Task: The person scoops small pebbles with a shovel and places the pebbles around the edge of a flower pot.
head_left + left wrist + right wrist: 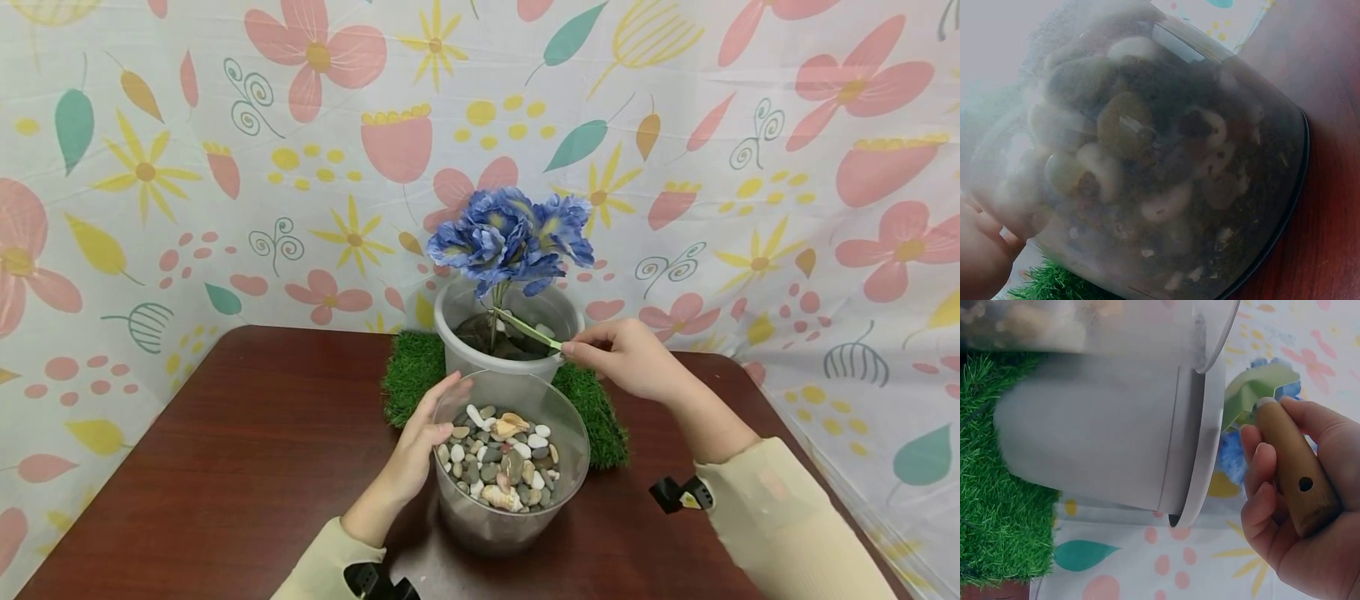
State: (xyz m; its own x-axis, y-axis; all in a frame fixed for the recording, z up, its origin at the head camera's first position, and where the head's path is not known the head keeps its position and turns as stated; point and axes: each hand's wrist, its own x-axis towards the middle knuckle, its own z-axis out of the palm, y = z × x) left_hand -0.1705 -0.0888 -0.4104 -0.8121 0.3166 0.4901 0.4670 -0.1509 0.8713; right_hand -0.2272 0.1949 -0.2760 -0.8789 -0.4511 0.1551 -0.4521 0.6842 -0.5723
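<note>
My right hand (pixel 633 362) grips the wooden handle (pixel 1300 472) of a small trowel with a green blade (pixel 528 331). The blade reaches over the rim of a white flowerpot (pixel 498 362) toward the stems of blue artificial flowers (pixel 510 233) standing in it. Stones and dark material show inside the pot. My left hand (pixel 416 437) rests against the left side of a clear plastic container (pixel 487 529), fingers fairly straight. Pebbles and seashells (pixel 498 462) lie in that container. The left wrist view shows part of the left hand (pixel 985 250) beside its hazy wall.
The white pot stands on a mat of artificial grass (pixel 600 425) at the back of a dark red-brown table (pixel 300 450). Behind it hangs a cloth (pixel 285 217) printed with flowers and leaves. The clear container stands directly in front of the pot.
</note>
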